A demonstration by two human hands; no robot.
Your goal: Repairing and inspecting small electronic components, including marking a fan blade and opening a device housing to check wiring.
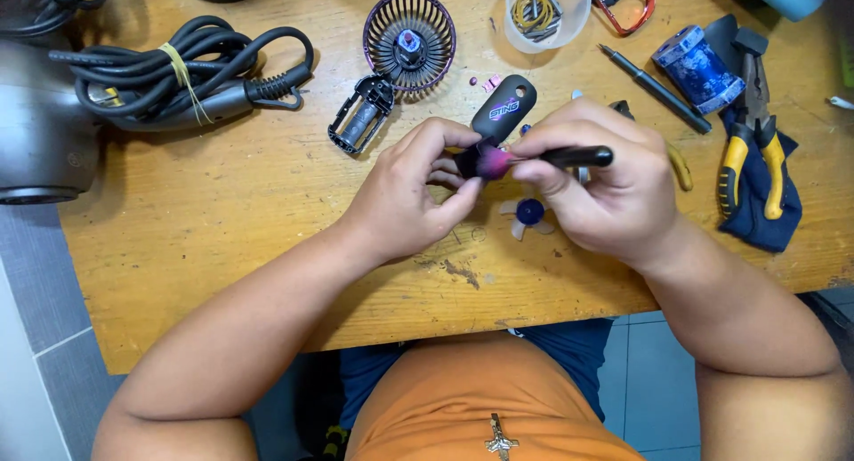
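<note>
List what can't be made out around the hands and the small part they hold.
- Small pink and black part, head view: mostly covered by the left hand and right hand; its shape is unclear.
- Black tool: its tip is hidden where it meets the part.
- Blue propeller: partly behind the right hand.
- Clear cup: cut off by the top edge; its contents are too small to identify.

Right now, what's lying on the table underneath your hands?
A small blue fan blade lies on the wooden table below the right hand. A black handle shell sticks out behind the left hand. Anything else beneath the palms is covered.
</note>
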